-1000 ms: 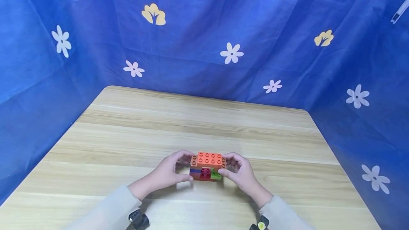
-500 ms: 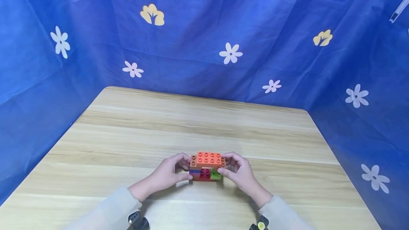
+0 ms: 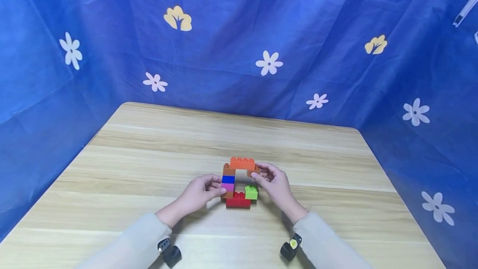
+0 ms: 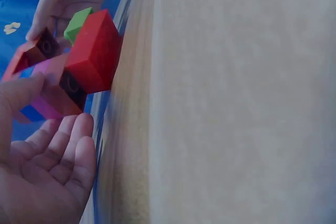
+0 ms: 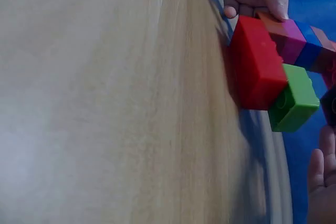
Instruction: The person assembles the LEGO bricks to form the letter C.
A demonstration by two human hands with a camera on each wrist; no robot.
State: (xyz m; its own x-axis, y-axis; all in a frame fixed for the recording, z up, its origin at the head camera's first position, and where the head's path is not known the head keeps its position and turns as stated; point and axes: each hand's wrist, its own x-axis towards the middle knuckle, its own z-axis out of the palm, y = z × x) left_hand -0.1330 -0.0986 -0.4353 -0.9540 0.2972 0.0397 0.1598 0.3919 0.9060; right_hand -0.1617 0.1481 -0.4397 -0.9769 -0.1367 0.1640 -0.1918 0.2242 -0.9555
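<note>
In the head view both hands hold a joined frame of toy building bricks with an opening in its middle. An orange brick [image 3: 242,163] spans the top, and a red brick [image 3: 238,203] lies at the bottom. A column of brown, blue [image 3: 228,179] and pink [image 4: 47,85] bricks makes the left side. On the red brick's right end sits a light green brick [image 3: 251,192]. My left hand [image 3: 199,190] pinches the column low down, thumb in front. Up at the right, my right hand [image 3: 274,182] pinches a brown brick [image 3: 256,169] under the orange one.
A wood-grain table [image 3: 179,136] lies beneath. Blue cloth [image 3: 224,74] with flower prints surrounds its back and sides. Black wrist devices [image 3: 169,252] sit on both sleeves. Whether the bricks touch the table cannot be told.
The brick frame has tipped so its front and opening show, where mostly its top showed before. Its orange brick and my right hand have risen in the view; the left hand has shifted slightly up.
</note>
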